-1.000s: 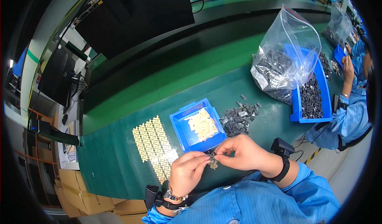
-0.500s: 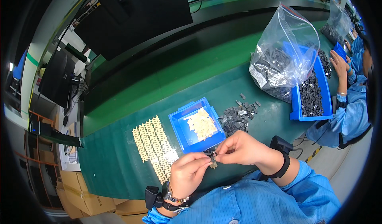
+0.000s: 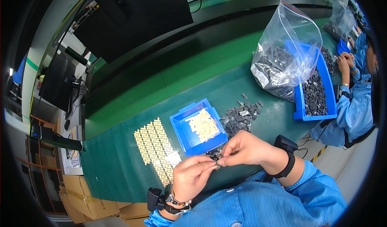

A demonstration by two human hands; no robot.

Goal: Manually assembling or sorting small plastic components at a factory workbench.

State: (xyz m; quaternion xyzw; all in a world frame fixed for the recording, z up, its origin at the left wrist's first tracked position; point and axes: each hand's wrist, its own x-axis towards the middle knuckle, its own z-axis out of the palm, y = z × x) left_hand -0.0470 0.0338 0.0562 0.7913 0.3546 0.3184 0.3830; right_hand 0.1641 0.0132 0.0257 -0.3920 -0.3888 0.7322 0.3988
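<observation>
**Co-worker's hands drop from the small blue bin; the dark piece stays pinched**

At the right edge of the frame, the co-worker's hands [image 3: 346, 62], which were up against a small blue bin [image 3: 343, 47] half a second ago, now meet just below it. At lower centre, the wearer's own hands hold nearly the same pose as before.

The left hand [image 3: 191, 175] is narrowed to a pinch, thumb and forefinger closed on a small dark grey piece [image 3: 218, 163]. The right hand [image 3: 246, 149] meets it from the other side, its thumb and forefinger also drawn together at the piece (mostly hidden by the fingertips, so its shape is hard to tell). A few loose parts [image 3: 213, 153] lie on the green tabletop [image 3: 111, 174] just beyond the fingers.

Above the hands, at the centre of the frame, stands a blue open bin [image 3: 177, 135] with cream-coloured pieces [image 3: 204, 126] heaped inside. Left of it lies a zigzag array of cream pieces [image 3: 152, 140]; right of it, a scattered heap of dark grey pieces [image 3: 238, 120]. At upper right, a clear zip bag [image 3: 275, 68] filled with dark pieces leans against a larger blue bin [image 3: 299, 113], also holding dark pieces.
</observation>
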